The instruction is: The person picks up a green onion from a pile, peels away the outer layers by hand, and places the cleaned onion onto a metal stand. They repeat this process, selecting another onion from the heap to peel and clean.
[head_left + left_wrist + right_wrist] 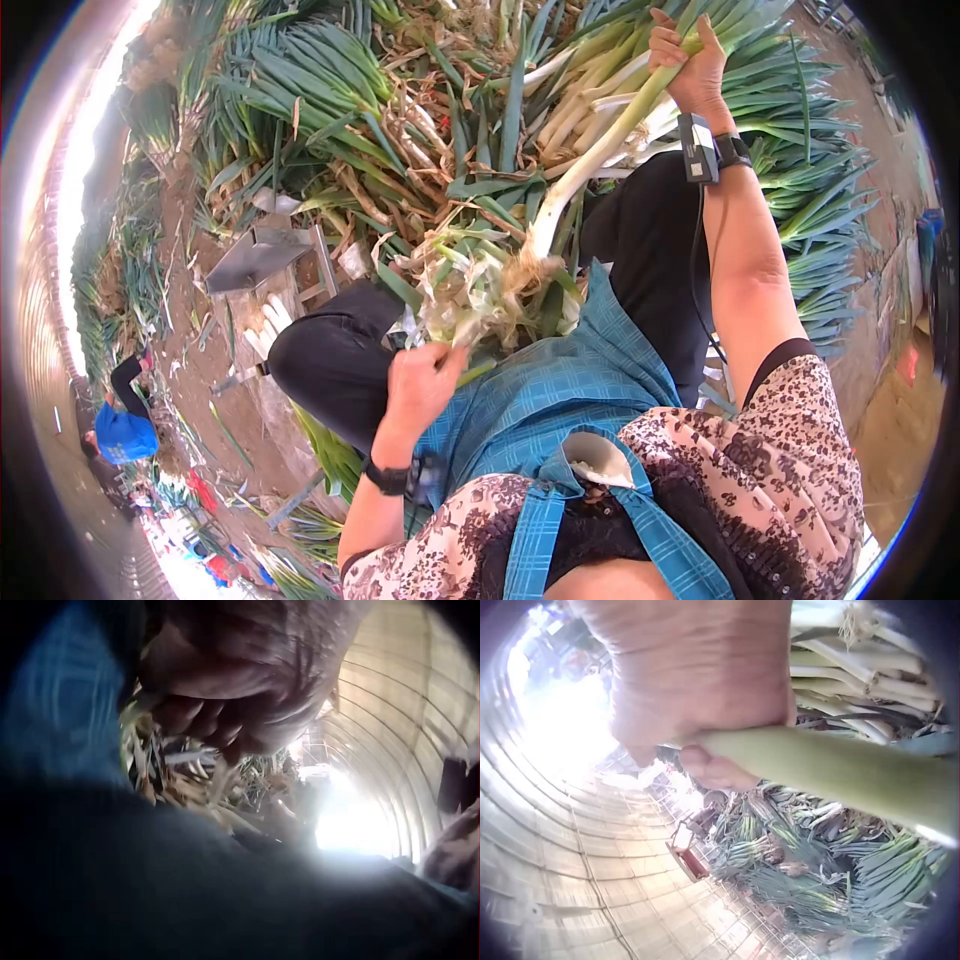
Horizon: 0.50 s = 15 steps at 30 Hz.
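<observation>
In the head view, my right hand (690,65) grips a long leek (610,145) around its green upper part. Its white shaft slants down toward my lap, ending in a tuft of roots (525,270). The right wrist view shows that hand (697,675) wrapped over the thick pale-green stalk (825,765). Down by my lap, my left hand (420,385) has its fingers curled at a pile of papery leek skins (470,300). From the left wrist, the same hand (240,682) shows curled fingers, with a pale strip of skin (221,780) at the fingertips.
Piled leeks (300,80) and dry leaf scraps spread ahead. More trimmed leeks (590,110) lie beside my right knee. A metal tray-like piece (260,258) stands near my left knee. Another person in blue (125,432) is at the far left.
</observation>
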### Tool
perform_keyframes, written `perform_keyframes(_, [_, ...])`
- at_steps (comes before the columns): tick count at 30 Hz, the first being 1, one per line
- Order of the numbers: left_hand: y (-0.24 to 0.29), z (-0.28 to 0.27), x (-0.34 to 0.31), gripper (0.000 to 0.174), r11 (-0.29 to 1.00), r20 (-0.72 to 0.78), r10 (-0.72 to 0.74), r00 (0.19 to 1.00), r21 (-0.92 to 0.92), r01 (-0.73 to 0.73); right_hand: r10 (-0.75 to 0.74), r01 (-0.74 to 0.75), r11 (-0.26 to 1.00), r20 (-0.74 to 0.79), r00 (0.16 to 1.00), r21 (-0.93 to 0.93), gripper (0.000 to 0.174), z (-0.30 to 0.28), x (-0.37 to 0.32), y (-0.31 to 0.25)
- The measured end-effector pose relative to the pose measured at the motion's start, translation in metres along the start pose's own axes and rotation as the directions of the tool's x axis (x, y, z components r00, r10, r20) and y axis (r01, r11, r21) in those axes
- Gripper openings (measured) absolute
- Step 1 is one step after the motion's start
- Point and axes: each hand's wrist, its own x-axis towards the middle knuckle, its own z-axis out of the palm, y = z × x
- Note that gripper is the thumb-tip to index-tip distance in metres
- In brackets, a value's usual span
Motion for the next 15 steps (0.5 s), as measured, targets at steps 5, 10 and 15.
perform_keyframes(5, [0.051, -0.006, 0.070, 0.033, 0.922, -0.135, 0.220, 0.966, 0.353, -0.160, -0.039, 0.041, 0.998, -0.045, 0.998, 0.042, 0.053, 0.057, -0.007, 0.034])
perform_keyframes(10, [0.083, 0.043, 0.095, 0.030, 0.936, 0.158, -0.012, 0.987, -0.345, 0.067, -0.112, 0.079, 0.967, -0.125, 0.986, -0.242, 0.053, 0.097, -0.013, 0.053])
perform_keyframes(15, [0.073, 0.073, 0.105, 0.024, 0.873, 0.183, -0.108, 0.977, -0.452, 0.182, -0.101, 0.080, 0.949, -0.053, 0.993, -0.306, 0.049, 0.103, -0.017, 0.060])
